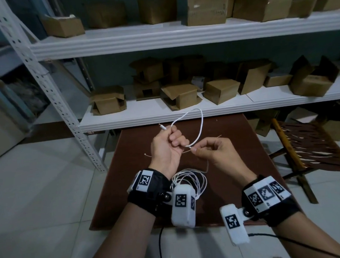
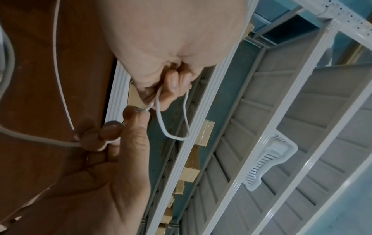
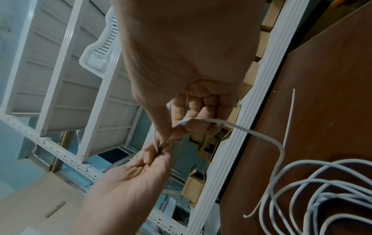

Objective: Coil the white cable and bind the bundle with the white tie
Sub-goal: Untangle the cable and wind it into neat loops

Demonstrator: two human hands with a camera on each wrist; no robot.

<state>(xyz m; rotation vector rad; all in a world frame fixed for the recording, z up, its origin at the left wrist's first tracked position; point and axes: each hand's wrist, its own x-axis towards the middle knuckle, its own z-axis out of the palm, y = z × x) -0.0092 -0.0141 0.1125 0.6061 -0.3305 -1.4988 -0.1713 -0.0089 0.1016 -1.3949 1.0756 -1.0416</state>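
Note:
The white cable (image 1: 202, 125) arches in one loop above the brown table (image 1: 245, 154). My left hand (image 1: 175, 140) grips it in curled fingers, with the plug end (image 1: 162, 127) sticking out to the left. My right hand (image 1: 193, 149) pinches the loop's other side between thumb and forefinger, right beside the left. From there the cable drops to a loose pile (image 1: 193, 177) on the table near my wrists, also seen as the pile (image 3: 322, 190). The thin white tie (image 1: 148, 155) lies flat on the table under my hands, shown as the tie (image 3: 289, 117).
A white metal shelf (image 1: 184, 112) with several cardboard boxes (image 1: 180, 95) runs just behind the table. A perforated upright (image 1: 51, 89) slants at the left. A wooden slatted chair (image 1: 308, 147) stands to the right. Tiled floor surrounds the table.

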